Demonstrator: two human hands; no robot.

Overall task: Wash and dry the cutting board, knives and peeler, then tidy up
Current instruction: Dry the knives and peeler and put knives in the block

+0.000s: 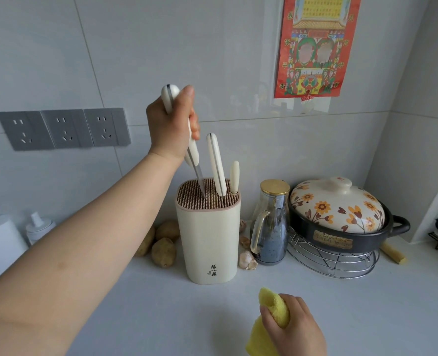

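- White countertop (161, 317) against a grey tiled wall (212, 60); we count three grey sockets (63, 128) in one row on the wall.
- One red poster (315, 44) hangs at upper right; down its left edge we read 保, 平, 安. Its other writing is too small to read.
- One cream knife block (207, 240) stands upright on the countertop. Three characters are printed vertically on its front, which we read as 張小泉.
- Three white handles counted at the block: the held knife (193, 150), a second knife (216, 165) seated in the slots, and a small white handle (234, 176) at the block's right edge; we cannot tell what tool that one is.
- Left hand (170, 124) grips the held knife by its handle, blade tip down and entering the block's top.
- Right hand (295, 327) clutches one yellow cloth (274, 304) above the countertop's near edge.
- Three potatoes (164, 251) lie left of the block; three garlic bulbs (247, 260) lie to its right.
- One glass jug (270, 227) with a gold lid stands beside one flowered clay pot (341, 240) on a wire trivet (333, 263); the pot's label (333, 238) is illegible.
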